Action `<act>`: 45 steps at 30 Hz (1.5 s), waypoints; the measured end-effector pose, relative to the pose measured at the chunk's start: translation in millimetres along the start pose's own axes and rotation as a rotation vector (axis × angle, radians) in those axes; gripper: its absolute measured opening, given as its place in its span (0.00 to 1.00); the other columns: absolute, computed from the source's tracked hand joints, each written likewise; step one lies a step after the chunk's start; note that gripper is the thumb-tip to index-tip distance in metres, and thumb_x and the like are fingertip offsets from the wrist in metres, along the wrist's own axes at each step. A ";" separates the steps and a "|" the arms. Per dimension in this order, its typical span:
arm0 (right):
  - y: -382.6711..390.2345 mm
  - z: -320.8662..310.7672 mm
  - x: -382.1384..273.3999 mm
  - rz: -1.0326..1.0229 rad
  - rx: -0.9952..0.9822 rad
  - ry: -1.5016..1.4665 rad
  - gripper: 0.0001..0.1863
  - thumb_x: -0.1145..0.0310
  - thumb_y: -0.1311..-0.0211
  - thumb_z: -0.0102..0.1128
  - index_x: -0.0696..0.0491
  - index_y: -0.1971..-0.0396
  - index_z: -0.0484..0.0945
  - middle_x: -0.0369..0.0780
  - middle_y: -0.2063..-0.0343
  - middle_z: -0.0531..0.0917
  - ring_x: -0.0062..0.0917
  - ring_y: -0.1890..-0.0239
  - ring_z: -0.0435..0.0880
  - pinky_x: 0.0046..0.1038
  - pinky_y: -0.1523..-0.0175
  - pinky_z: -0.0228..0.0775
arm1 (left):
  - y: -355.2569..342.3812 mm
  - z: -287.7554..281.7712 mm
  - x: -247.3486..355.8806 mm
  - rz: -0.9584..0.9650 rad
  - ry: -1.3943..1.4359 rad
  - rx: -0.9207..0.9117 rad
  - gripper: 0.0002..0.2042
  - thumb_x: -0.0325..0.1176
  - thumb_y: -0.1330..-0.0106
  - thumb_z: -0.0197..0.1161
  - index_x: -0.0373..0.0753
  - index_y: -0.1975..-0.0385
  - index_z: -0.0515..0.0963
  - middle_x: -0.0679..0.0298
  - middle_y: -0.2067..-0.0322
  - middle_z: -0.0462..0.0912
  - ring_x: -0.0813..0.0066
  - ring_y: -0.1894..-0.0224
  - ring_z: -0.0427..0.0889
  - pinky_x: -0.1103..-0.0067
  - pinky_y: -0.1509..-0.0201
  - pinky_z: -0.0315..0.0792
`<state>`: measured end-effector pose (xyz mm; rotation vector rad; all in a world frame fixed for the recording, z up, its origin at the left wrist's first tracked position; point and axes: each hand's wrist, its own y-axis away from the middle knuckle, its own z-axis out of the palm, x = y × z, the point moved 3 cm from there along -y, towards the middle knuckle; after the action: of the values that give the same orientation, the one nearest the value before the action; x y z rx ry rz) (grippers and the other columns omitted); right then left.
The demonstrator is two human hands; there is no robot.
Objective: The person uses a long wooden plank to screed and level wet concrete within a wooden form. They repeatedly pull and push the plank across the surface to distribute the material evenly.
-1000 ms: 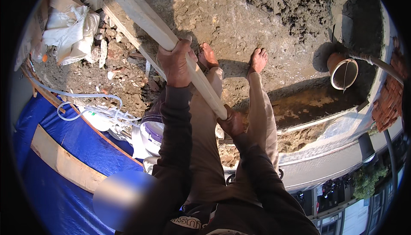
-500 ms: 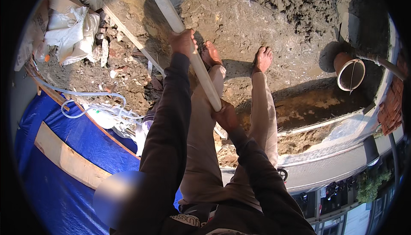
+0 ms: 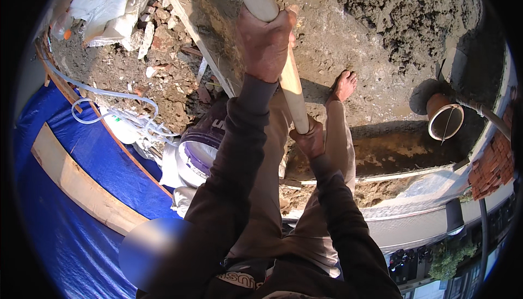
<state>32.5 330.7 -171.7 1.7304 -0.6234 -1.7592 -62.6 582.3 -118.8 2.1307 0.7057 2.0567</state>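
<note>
Both of my hands grip a thick, pale wooden handle [image 3: 295, 94] that slants from the top edge down between my legs. My left hand [image 3: 267, 45] is wrapped round its upper part, and my right hand [image 3: 309, 140] closes round its lower end. The handle's far end lies outside the view, so whatever it carries is hidden. Below and ahead spreads wet grey-brown mud or mortar [image 3: 321, 37], with a rough darker heap [image 3: 392, 10] at the far right. One bare foot [image 3: 345, 85] stands on the wet surface.
An orange-brown bucket [image 3: 437, 105] lies tilted at right by a shallow puddle [image 3: 381, 143]. At left are a wooden strip [image 3: 190, 26], rubble [image 3: 163, 34], white sacks [image 3: 109, 7], a clear hose [image 3: 117, 93], a dark purple bucket [image 3: 201, 154] and blue tarp [image 3: 71, 152]. Bricks [image 3: 493, 160] are stacked far right.
My hands have shifted right with the handle, the left one rising closer to the view. The handle's far end has left the picture. More of the purple bucket shows.
</note>
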 end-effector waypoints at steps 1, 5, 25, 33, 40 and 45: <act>-2.9 1.4 9.3 0.054 -0.014 0.022 0.23 0.78 0.62 0.62 0.58 0.58 0.78 0.39 0.72 0.83 0.19 0.70 0.80 0.25 0.61 0.73 | -5.4 -4.1 -17.6 -0.047 0.005 0.040 0.06 0.24 0.48 0.63 0.34 0.74 0.71 0.65 0.84 0.72 0.77 0.87 0.70 0.80 0.84 0.67; 1.8 25.1 50.0 0.293 -0.157 -0.017 0.22 0.80 0.65 0.63 0.58 0.61 0.78 0.36 0.73 0.81 0.17 0.71 0.77 0.24 0.64 0.71 | -37.6 -86.2 -193.9 -0.367 -0.144 0.274 0.07 0.26 0.47 0.63 0.36 0.72 0.72 0.66 0.82 0.71 0.78 0.87 0.70 0.79 0.85 0.66; 10.5 14.1 4.6 0.186 -0.089 -0.142 0.09 0.79 0.62 0.63 0.54 0.82 0.71 0.31 0.84 0.74 0.14 0.81 0.71 0.22 0.74 0.65 | -9.6 -25.8 -43.4 -0.235 0.235 -0.088 0.08 0.25 0.48 0.65 0.37 0.74 0.70 0.67 0.82 0.71 0.80 0.85 0.69 0.81 0.85 0.65; 63.1 21.6 35.2 0.569 -0.169 -0.306 0.09 0.79 0.62 0.66 0.56 0.77 0.75 0.33 0.82 0.78 0.16 0.80 0.75 0.23 0.73 0.69 | 22.9 -43.8 -176.4 -0.416 -0.021 0.128 0.10 0.26 0.49 0.65 0.29 0.71 0.73 0.60 0.84 0.75 0.77 0.89 0.71 0.78 0.90 0.64; 80.1 4.2 20.9 0.399 -0.057 -0.182 0.11 0.80 0.65 0.66 0.52 0.81 0.73 0.32 0.83 0.76 0.16 0.79 0.74 0.23 0.73 0.68 | 52.5 -7.5 -86.8 -0.235 0.020 0.084 0.11 0.25 0.49 0.64 0.31 0.67 0.71 0.63 0.83 0.72 0.79 0.90 0.68 0.79 0.89 0.64; 22.8 16.8 14.8 0.300 -0.114 -0.257 0.09 0.79 0.65 0.65 0.53 0.82 0.73 0.33 0.85 0.75 0.16 0.82 0.73 0.22 0.75 0.66 | 0.5 -10.3 -62.5 -0.235 0.104 0.040 0.11 0.24 0.49 0.64 0.32 0.68 0.70 0.63 0.83 0.72 0.81 0.89 0.67 0.81 0.89 0.63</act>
<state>17.9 302.9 -165.8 1.2698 -0.8272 -1.7746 -71.3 554.9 -175.3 1.8664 0.9672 2.0531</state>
